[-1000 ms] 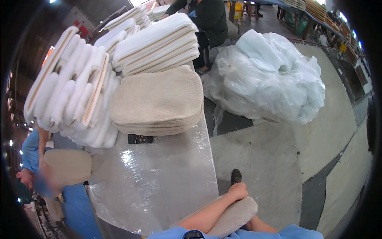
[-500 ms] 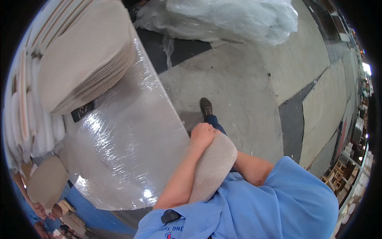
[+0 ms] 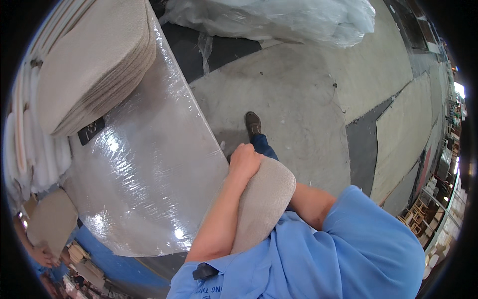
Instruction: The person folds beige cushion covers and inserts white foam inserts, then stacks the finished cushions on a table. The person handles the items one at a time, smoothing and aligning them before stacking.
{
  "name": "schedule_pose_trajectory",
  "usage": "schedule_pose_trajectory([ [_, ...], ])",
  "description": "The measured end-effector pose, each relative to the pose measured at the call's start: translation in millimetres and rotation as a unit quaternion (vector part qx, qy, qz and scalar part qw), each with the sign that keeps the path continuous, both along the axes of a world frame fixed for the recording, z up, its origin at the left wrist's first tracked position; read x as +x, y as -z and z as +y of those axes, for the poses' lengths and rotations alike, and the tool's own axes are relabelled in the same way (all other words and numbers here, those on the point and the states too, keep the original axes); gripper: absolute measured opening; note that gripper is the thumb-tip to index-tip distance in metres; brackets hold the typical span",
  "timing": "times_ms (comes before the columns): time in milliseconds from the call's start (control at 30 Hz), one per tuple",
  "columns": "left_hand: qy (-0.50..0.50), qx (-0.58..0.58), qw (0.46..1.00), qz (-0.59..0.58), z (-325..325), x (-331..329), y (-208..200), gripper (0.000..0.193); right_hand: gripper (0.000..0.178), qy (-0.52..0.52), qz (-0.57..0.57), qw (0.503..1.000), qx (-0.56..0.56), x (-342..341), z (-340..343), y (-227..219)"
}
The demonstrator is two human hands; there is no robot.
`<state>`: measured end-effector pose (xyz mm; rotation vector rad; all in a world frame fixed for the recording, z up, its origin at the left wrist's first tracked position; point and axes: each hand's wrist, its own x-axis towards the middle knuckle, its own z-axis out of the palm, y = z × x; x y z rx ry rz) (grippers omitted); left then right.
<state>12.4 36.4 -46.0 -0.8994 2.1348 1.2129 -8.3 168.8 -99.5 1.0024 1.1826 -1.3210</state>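
Observation:
A beige fabric-covered pad with rounded corners stands tilted against my front. My left hand is closed over its far left edge, the fingertips partly out of sight. From the right, my other forearm passes behind the pad, which hides my right hand and its fingers. To the left, a stack of similar beige pads lies on a table wrapped in shiny clear plastic, apart from both hands.
White foam-like pieces crowd the table's far left. A small dark item lies by the stack. Bundled clear plastic sits on the floor ahead. At lower left, another person's hands hold a beige pad.
The table and stack have shifted left and slightly up in view. The held pad shows a little more of its face, and my left hand keeps its grip on the edge.

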Motion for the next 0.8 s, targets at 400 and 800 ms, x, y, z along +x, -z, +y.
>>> schedule_pose_trajectory([
  [400, -0.16, 0.016, 0.986, 0.05, -7.2, 110.2, -118.3, 0.035, 0.036, -0.023, -0.262, 0.877, -0.401, -2.7, 21.7, -70.7],
  [800, -0.285, -0.022, 0.958, 0.004, 5.0, 264.8, -88.1, 0.034, 0.042, -0.692, 0.304, 0.626, -0.193, -42.1, -70.9, -138.3],
])
